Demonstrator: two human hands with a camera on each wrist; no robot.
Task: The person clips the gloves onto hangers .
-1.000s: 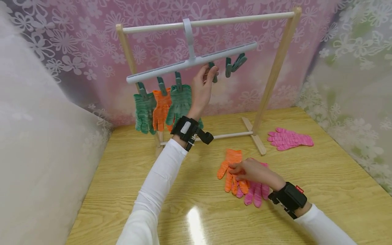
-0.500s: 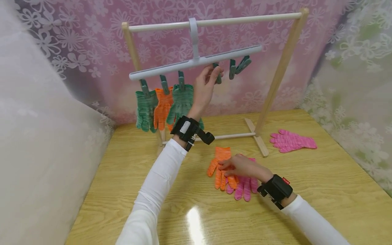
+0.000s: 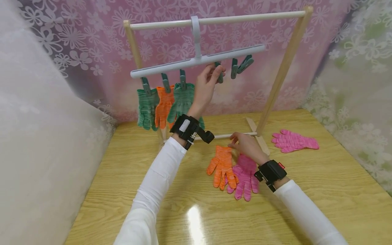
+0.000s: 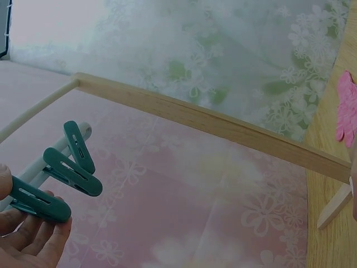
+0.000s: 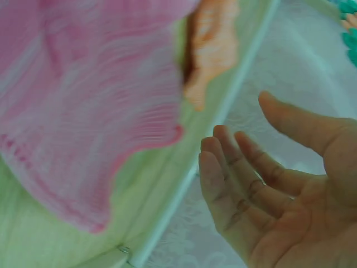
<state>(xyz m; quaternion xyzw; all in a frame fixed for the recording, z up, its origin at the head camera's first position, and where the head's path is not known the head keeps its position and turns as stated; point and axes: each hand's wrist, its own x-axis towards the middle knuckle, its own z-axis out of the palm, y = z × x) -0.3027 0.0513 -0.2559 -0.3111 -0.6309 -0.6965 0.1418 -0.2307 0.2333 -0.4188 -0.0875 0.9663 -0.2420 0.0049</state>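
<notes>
Clothespin (image 4: pixel 51 210) sits pinched in my left hand (image 3: pixel 206 84), two more clothespins (image 3: pixel 234 69) to its right. I see my right hand (image 3: pixel 248 146) loosely spread, orange glove (image 3: pixel 224 165) just left, pink glove (image 3: pixel 246 175) partly beneath.

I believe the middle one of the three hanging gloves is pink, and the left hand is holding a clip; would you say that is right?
Not quite: the middle hanging glove is orange, not pink, as the head view shows. The left hand is indeed holding a clip.
</notes>
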